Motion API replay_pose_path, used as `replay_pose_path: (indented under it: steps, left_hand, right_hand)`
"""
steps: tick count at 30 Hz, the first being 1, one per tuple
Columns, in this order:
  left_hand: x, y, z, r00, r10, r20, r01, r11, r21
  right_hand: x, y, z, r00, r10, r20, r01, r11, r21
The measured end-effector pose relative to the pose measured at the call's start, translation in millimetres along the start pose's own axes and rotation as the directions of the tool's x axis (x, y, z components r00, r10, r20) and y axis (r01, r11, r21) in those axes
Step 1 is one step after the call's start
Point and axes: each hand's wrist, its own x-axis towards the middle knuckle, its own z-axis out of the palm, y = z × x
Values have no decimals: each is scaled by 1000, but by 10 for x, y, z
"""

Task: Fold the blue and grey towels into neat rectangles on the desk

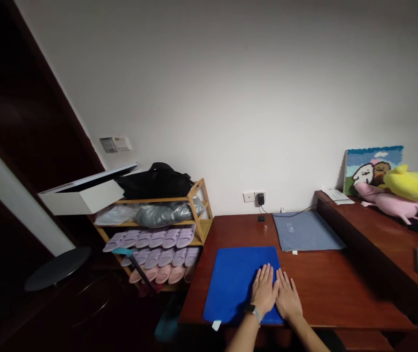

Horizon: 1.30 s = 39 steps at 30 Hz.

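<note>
Head view shows the rectangular bright-blue fabric piece (240,278) spread out near the front edge of the reddish-brown wooden table (341,281), its smoothing looking mostly done, though whether the partly covered right edge needs more cannot be told. Farther back, near the wall, a rectangular grey-blue fabric piece (306,232) already lies flat. Both hands are opened flat, palms down and side by side, gripping nothing: the left hand (264,292) rests on the blue piece, the right hand (288,299) along its right edge.
</note>
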Motion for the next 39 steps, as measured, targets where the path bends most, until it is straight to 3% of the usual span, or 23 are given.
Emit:
replay_pose_path:
  steps: [2,5,8,11,13,15,21,27,31,35,37,39]
  left_hand:
    - [66,-38,80,998,32,56,-31,999,-6]
    - [-55,-383,69,997,14,72,-14,1000,8]
    - [-322,-921,-113,980,-191,53,186,979,80]
    - [-588,-1404,-307,921,-389,-9,385,907,169]
    - [-700,-1592,-363,901,-432,-46,432,879,202]
    - [-745,-1659,-359,899,-435,-60,437,872,219]
    - [-739,-1640,-268,906,-412,-98,424,879,219]
    - [-684,-1657,-318,895,-439,-77,445,869,219]
    - [-211,-1224,-278,948,-302,-102,315,935,161]
    - [382,-648,19,999,-43,-19,44,997,64]
    - [537,-539,161,1000,-10,19,10,1000,27]
    - [552,-635,213,999,-31,41,30,999,17]
  right_hand:
    - [6,0,-2,1000,-6,2,6,1000,-5]
    - [34,4,30,1000,15,-19,-15,1000,14]
    - [54,10,76,998,40,-41,-39,999,27]
    - [54,-1,96,998,53,-32,-52,998,22]
    - [71,-25,71,997,74,5,-74,997,-1]
    - [132,-61,3,994,100,43,-99,995,-24]
    - [524,-117,-246,995,71,65,-70,997,-18]
    - [658,-55,-120,997,61,41,-61,998,0]
    - [641,-44,-96,998,52,34,-52,999,1]
    - [639,-48,-151,997,44,63,-41,998,-40]
    - [642,-47,-164,997,33,74,-29,998,-48]
    - [647,-43,-160,997,36,66,-33,998,-47]
